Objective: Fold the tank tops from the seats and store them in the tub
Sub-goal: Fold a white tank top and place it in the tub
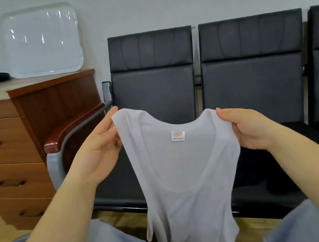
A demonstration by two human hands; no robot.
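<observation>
1. Head view, the room: a pale wall behind a row of dark padded seats [252, 74] joined on a metal frame, with a red-brown armrest [70, 129] at the row's left end. A wooden drawer cabinet [7, 134] stands to the left; a clear plastic tub [42, 42] leans on its top against the wall. The floor is wood-patterned.
2. A white tank top [184, 180] hangs in the air in front of the seats, above the person's knees, touching no seat.
3. Its long axis runs vertically: straps up, hem down, the neck label [177, 135] facing the camera.
4. The left hand [97, 151] pinches the left strap; the right hand [247, 126] pinches the right strap, fingers curled round the cloth.
</observation>
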